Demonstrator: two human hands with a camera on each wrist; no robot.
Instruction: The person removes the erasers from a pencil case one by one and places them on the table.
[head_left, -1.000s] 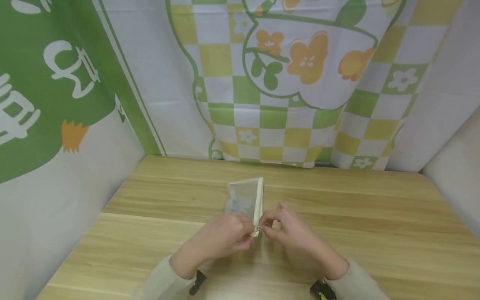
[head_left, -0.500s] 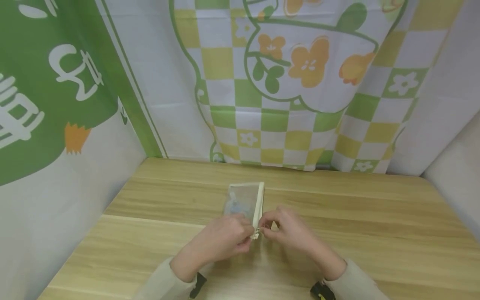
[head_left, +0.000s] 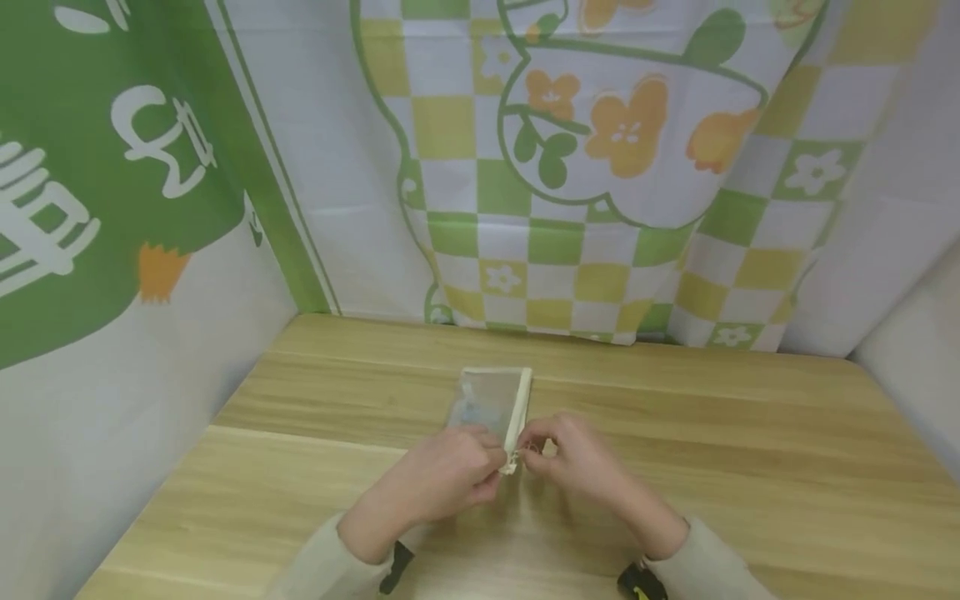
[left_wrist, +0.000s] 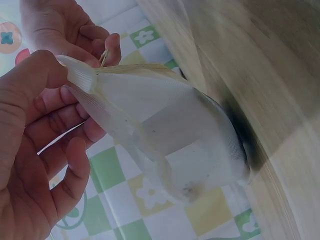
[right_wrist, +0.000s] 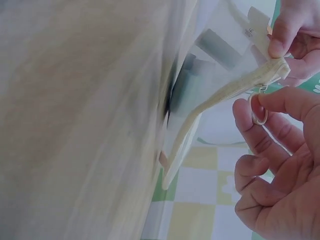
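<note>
A see-through mesh pouch with a cream zipper edge stands on the table, held at its near end. My left hand pinches the pouch's corner at the end of the zipper between thumb and index finger. Just to the right, my right hand pinches the zipper's metal ring pull between thumb and fingertip, its other fingers loosely curled. Blurred grey-blue items show through the pouch's mesh. Whether the zipper is parted along its length I cannot tell.
A wooden table lies under both hands. Behind it hangs a checked, flowered curtain. A green and white printed cloth covers the left side, and a pale wall bounds the right.
Both hands keep the same grip on the pouch corner and ring pull, with hardly any movement. The head view has shifted slightly, so the curtain and table sit a little lower and further right.
</note>
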